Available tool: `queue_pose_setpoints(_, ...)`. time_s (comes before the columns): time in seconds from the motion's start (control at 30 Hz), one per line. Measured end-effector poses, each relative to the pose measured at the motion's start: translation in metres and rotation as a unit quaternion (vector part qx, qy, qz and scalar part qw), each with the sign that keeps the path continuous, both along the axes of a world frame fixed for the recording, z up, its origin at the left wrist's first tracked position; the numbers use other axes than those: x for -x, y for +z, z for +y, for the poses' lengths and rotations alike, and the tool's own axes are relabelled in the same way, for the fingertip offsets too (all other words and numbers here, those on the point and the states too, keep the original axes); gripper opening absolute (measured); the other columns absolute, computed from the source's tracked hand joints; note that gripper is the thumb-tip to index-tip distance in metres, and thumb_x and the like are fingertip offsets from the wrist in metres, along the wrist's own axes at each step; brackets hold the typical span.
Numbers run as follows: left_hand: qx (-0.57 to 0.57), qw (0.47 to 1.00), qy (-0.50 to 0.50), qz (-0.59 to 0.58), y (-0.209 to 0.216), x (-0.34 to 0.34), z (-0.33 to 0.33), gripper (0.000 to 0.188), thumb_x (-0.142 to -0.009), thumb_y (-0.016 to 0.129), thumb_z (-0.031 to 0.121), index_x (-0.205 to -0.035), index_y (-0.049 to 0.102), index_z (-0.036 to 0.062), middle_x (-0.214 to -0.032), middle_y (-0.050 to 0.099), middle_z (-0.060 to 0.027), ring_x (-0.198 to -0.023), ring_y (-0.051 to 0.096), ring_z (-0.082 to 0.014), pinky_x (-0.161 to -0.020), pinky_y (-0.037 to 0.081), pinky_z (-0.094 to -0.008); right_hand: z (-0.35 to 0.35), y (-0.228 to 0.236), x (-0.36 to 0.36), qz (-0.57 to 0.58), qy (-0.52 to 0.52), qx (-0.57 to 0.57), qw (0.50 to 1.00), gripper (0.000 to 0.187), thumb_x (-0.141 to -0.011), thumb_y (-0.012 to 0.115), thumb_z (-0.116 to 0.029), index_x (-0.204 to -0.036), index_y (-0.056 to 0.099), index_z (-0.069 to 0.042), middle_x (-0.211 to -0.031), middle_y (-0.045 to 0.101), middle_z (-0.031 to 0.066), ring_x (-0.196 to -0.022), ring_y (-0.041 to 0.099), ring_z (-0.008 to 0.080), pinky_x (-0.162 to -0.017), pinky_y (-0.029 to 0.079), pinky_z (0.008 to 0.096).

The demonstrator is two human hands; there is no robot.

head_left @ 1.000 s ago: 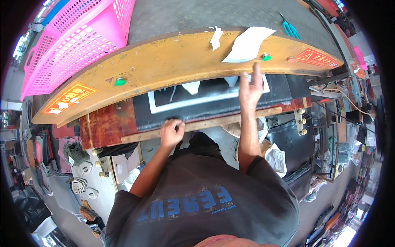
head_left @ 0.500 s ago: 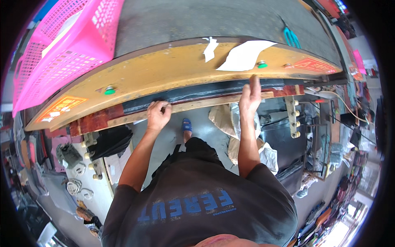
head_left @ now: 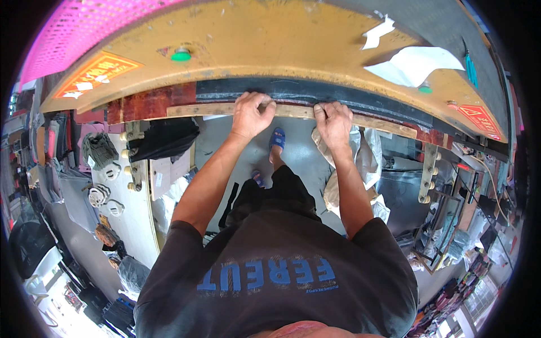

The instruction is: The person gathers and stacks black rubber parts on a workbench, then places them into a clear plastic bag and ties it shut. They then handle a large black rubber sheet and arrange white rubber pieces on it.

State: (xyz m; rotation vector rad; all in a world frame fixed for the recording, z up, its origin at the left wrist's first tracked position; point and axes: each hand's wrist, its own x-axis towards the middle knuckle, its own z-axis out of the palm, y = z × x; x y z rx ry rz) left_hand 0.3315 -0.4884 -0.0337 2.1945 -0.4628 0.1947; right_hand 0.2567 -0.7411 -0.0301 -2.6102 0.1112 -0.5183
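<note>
A dark, slightly shiny black sheet (head_left: 366,106) lies on a reddish-brown board (head_left: 147,103), just under the yellow machine beam (head_left: 270,45). Along the board's near side runs a pale wooden strip (head_left: 293,110). My left hand (head_left: 252,117) has its fingers curled over the sheet's near edge, thumb drawn in. Farther right on that same edge, my right hand (head_left: 333,125) is closed in a similar pinch. The fingertips of both are partly hidden against the dark material.
Green push buttons (head_left: 181,54) sit on the beam, with white paper (head_left: 414,65) over its right part. Teal-handled scissors (head_left: 471,70) lie at the far right, a pink basket (head_left: 84,34) at the far left. Wrapped bundles (head_left: 369,160) stand below the board on the right.
My right hand has come down from the beam to the sheet's near edge and closed there. My left hand has shifted right along the edge. The view has moved nearer the beam.
</note>
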Motion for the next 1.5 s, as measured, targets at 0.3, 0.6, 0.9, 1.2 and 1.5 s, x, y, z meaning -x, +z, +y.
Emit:
queue_pose_setpoints(0.3,0.045,0.995,-0.024,0.085,0.02,0.089,0.024,0.01,-0.088,0.078,0.012,-0.086,0.073,0.0033,-0.084,0.072,-0.011,-0.082,0.066,-0.0325,-0.077,0.053,-0.0429,0.027,0.037,0.074,0.15,-0.034,-0.166,0.974,0.033,-0.092,0.077,-0.032,-0.108,0.079,-0.004,-0.107,0.074,0.0188,-0.1,0.069,0.0396,-0.099,0.051,0.0499)
queue_pose_setpoints(0.6,-0.044,0.985,-0.1,-0.13,0.018,0.113,0.01,0.012,-0.084,0.078,0.01,-0.095,0.075,0.0081,-0.092,0.067,-0.0055,-0.083,0.063,-0.0284,-0.071,0.054,-0.0415,0.117,0.049,0.003,0.173,-0.09,0.073,0.978,0.088,-0.074,0.088,-0.05,-0.148,0.062,-0.012,-0.156,0.045,0.0311,-0.135,0.048,0.0508,-0.111,0.043,0.0575)
queue_pose_setpoints(0.9,-0.049,0.99,-0.098,-0.089,0.003,0.216,0.032,0.02,-0.082,0.082,0.025,-0.097,0.076,0.0132,-0.085,0.06,-0.0007,-0.079,0.06,-0.0233,-0.07,0.054,-0.0391,0.07,0.049,0.089,0.158,-0.065,-0.388,0.906,0.086,-0.068,0.086,-0.018,-0.148,0.063,-0.001,-0.141,0.061,0.0198,-0.124,0.062,0.029,-0.105,0.052,0.0363)
queue_pose_setpoints(1.2,0.146,0.876,-0.278,0.366,0.029,0.197,-0.011,0.051,-0.093,0.082,0.045,-0.124,0.071,0.0056,-0.084,0.075,-0.0059,-0.076,0.073,-0.0211,-0.065,0.058,-0.034,0.065,0.056,0.118,0.171,-0.054,-0.496,0.849,0.084,-0.076,0.082,-0.008,-0.154,0.054,0.005,-0.126,0.071,0.015,-0.107,0.068,0.0198,-0.096,0.054,0.0316)
queue_pose_setpoints(1.5,0.084,0.908,-0.154,0.38,0.033,0.21,0.005,0.036,-0.101,0.068,0.028,-0.083,0.073,-0.0018,-0.074,0.073,-0.0111,-0.058,0.068,-0.0165,-0.053,0.054,-0.0337,0.047,0.061,0.123,0.149,-0.013,-0.647,0.748,0.067,-0.082,0.076,-0.004,-0.147,0.061,0.005,-0.137,0.07,0.0099,-0.118,0.066,0.0189,-0.105,0.05,0.03)
